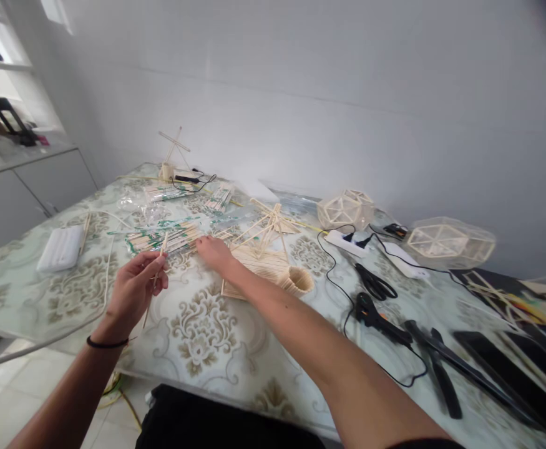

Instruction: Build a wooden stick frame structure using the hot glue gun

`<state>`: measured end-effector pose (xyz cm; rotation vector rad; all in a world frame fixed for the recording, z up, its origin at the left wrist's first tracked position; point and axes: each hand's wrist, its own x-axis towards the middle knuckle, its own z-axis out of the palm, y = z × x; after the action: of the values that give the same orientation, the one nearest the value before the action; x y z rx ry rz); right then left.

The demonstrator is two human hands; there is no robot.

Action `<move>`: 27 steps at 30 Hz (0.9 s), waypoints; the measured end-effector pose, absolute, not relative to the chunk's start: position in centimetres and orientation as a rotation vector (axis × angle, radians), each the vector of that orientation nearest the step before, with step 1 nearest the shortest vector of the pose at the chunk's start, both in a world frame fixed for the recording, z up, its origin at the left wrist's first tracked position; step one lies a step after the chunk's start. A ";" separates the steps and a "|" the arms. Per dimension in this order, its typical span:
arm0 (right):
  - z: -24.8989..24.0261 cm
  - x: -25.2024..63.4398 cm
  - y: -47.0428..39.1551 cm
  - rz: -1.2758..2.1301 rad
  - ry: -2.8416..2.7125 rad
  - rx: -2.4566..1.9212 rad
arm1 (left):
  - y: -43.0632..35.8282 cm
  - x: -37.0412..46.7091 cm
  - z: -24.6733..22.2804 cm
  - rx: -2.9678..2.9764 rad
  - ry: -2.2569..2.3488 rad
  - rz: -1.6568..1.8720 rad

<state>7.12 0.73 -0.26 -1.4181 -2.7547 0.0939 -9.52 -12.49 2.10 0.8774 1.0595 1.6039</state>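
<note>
My left hand is closed, pinching a thin wooden chopstick that stands tilted over the patterned tablecloth. My right hand reaches to the right end of a pile of chopsticks lying on green-printed wrappers. Its fingers are bent together at the stick ends; what they hold, if anything, is hidden. Under and beside my right forearm lies a flat panel of joined sticks, with a round stick cup at its right side. Just behind the panel stands a star-like stick frame.
At right lie a glue gun with its cord, black scissors, a power strip and dark tools. Two faceted stick frames stand near the wall. A white case sits left; a white cable crosses the table.
</note>
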 end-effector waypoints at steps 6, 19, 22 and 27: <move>3.8 8.6 -1.0 0.106 -2.503 -1.261 | -11.8 -8.6 3.2 0.974 1.021 1.670; 9.8 19.2 -15.1 0.790 -1.392 -0.886 | -12.7 0.3 6.6 1.195 0.740 1.470; 8.2 20.0 -16.4 0.775 -1.358 -0.931 | -12.9 2.3 6.1 1.227 0.656 1.372; 5.9 20.5 -16.7 0.656 -1.374 -0.973 | -12.7 3.2 4.8 1.269 0.604 1.276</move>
<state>20.49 -16.72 5.91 -0.9728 -1.3742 0.6561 3.19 -12.65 4.79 1.2689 0.6038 1.2755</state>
